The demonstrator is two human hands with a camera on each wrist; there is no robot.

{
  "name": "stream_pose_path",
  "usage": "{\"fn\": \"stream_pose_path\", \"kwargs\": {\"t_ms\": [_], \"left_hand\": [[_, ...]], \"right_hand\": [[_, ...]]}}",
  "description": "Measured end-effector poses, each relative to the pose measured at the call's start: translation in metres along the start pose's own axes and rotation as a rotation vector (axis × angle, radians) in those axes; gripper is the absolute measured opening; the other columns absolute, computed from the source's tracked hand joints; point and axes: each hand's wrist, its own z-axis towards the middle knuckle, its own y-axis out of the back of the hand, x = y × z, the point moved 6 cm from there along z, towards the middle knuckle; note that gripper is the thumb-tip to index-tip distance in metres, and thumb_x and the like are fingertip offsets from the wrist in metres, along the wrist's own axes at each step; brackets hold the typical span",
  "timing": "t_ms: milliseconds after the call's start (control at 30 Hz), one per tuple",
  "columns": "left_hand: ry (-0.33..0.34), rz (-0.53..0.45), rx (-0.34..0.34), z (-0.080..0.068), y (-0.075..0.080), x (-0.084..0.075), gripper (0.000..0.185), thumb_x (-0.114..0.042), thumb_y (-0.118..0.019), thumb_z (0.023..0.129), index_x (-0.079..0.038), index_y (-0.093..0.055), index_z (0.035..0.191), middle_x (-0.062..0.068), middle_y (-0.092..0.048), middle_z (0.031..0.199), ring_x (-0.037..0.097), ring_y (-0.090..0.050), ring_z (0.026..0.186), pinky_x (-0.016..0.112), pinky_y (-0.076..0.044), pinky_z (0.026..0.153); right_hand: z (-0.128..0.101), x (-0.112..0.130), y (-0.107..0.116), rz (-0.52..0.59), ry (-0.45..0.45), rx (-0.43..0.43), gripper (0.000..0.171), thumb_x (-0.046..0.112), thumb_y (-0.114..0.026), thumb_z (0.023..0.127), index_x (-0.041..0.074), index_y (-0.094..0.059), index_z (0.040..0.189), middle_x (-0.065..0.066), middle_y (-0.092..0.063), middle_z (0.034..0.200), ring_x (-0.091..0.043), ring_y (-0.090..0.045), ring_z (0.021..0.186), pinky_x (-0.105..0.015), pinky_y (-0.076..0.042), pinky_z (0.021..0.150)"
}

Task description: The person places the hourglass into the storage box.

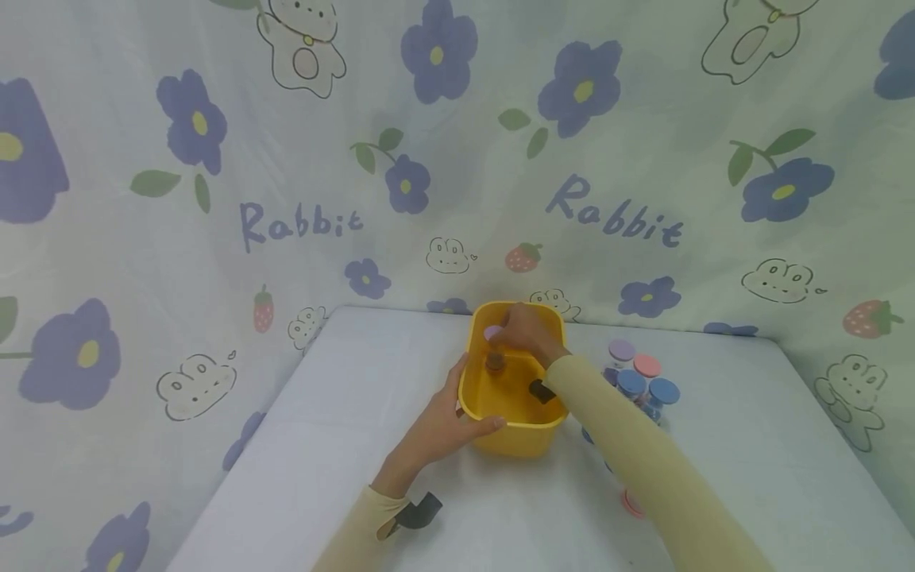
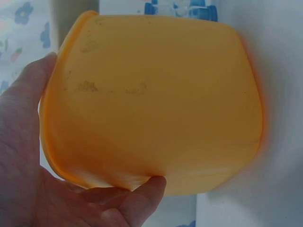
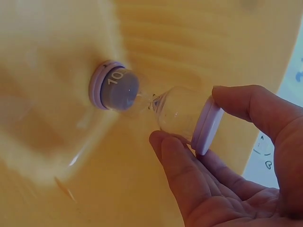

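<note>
white tabletop (image 1: 322, 445), flowered "rabbit" curtain (image 1: 214, 199) behind. yellow plastic tub (image 1: 511, 441) at centre of tabletop, steadied by left hand (image 1: 436, 429), thumb over rim, fingers curled round outer wall. right hand (image 1: 525, 332) inside tub, pinching purple-capped glass sand timer (image 3: 158, 106) by upper cap. more coloured-capped timers (image 1: 643, 381) clustered just right of tub.
</note>
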Motion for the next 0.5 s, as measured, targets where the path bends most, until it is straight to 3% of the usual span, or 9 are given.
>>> {"fn": "stream_pose_path", "kwargs": {"t_ms": [233,500], "left_hand": [[-0.008,0.001,-0.002,0.000,0.001,-0.002,0.117,-0.061,-0.080,0.082,-0.029,-0.006,0.167,-0.006,-0.040,0.164,0.028,-0.048,0.147,0.053,-0.043,0.121],[-0.013,-0.012,0.006,0.001,-0.001,0.000,0.115,-0.058,-0.080,0.084,-0.031,-0.006,0.166,-0.008,-0.041,0.163,0.028,-0.048,0.147,0.053,-0.042,0.122]], "right_hand": [[0.000,-0.002,0.003,0.020,-0.021,0.013,0.050,0.022,-0.081,0.085,0.013,-0.063,0.131,-0.006,-0.071,0.125,-0.027,-0.061,0.106,-0.044,-0.050,0.112],[-0.010,0.005,0.015,0.047,-0.016,0.022,0.061,0.030,-0.080,0.089,0.006,-0.054,0.137,-0.012,-0.065,0.127,-0.031,-0.061,0.111,-0.049,-0.052,0.111]]}}
